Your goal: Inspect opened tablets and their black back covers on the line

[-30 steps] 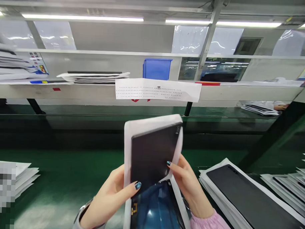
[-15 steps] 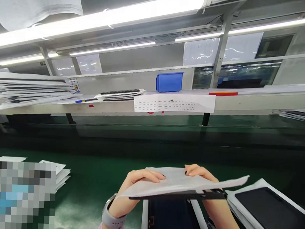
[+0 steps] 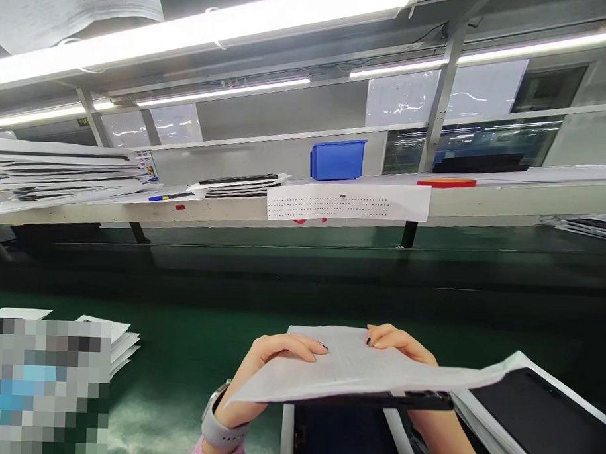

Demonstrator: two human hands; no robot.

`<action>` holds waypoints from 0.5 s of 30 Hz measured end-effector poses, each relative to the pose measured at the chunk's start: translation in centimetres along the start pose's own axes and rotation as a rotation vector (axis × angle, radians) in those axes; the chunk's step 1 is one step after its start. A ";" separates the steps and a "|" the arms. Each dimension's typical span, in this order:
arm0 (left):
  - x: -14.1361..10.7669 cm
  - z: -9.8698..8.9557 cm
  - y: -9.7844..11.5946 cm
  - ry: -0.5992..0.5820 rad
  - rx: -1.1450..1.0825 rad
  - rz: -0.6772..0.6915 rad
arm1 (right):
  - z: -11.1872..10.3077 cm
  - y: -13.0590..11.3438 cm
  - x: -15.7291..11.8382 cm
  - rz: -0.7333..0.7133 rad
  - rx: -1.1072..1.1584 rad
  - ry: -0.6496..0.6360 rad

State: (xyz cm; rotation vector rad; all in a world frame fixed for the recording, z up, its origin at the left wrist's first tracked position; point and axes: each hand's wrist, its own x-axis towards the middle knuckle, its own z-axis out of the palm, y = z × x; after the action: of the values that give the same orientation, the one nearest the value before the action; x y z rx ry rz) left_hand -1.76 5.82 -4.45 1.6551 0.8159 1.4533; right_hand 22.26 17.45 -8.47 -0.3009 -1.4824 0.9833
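Green work bench [image 3: 189, 345] stretches across the room under long bright lamps. At its near edge, right in front of the person, sits an open white box [image 3: 286, 432] with something dark blue inside [image 3: 342, 440].

Just above the box, a big white sheet [image 3: 357, 371] hangs in the air, with a flat black slab [image 3: 371, 400] under it. Only the thin long edge of the slab shows. Both lie the long way, side to side across the box, not front to back.

The left hand [image 3: 278, 358], with a gray watch [image 3: 221, 416] on its wrist, is on the left part of the sheet. Its fingers lie long and almost flat. The right hand [image 3: 398, 339] is on the right part, and its fingers curl a little. The rest of each hand goes behind the sheet, so the thumbs are hidden, but the hands seem to hold the sheet up.

The right hand is nearer the slab's right end. To the right of the box, the sheet's tip reaches over a stack of black slabs in white wraps [image 3: 540, 401].
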 end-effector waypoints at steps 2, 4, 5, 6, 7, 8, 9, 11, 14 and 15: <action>0.0 -0.1 0.2 0.002 0.000 -0.012 | 0.2 -0.2 0.0 0.022 -0.014 0.002; -0.1 -0.2 0.3 0.013 0.006 -0.029 | 0.5 -0.6 -0.1 0.046 -0.031 0.010; -0.2 -0.2 0.2 0.032 0.021 -0.050 | 0.7 -1.0 -0.3 0.057 -0.042 0.021; -0.4 -0.3 0.2 0.061 0.042 -0.081 | 0.9 -1.6 -0.5 0.085 -0.061 0.025; -0.7 -0.3 0.1 0.099 0.064 -0.117 | 1.1 -2.3 -0.8 0.141 -0.087 0.013; -1.1 -0.3 0.1 0.138 0.088 -0.150 | 1.3 -3.3 -1.1 0.216 -0.116 -0.003; -1.4 -0.2 0.2 0.196 0.096 -0.182 | 1.6 -4.4 -1.5 0.332 -0.155 -0.036; -2.1 0.1 0.9 0.365 0.023 -0.253 | 2.0 -6.8 -2.3 0.563 -0.223 -0.060; -2.6 0.9 2.7 0.636 -0.246 -0.443 | 2.7 -10.0 -3.4 0.742 -0.275 0.026; -2.6 1.1 3.3 0.657 -0.325 -0.501 | 2.9 -10.8 -3.7 0.762 -0.249 0.044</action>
State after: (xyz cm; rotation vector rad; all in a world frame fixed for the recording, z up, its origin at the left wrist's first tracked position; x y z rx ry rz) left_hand -1.13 1.79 -2.94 0.6493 1.1670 1.6507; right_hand 24.25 7.27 -2.93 -1.1176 -1.4692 1.3665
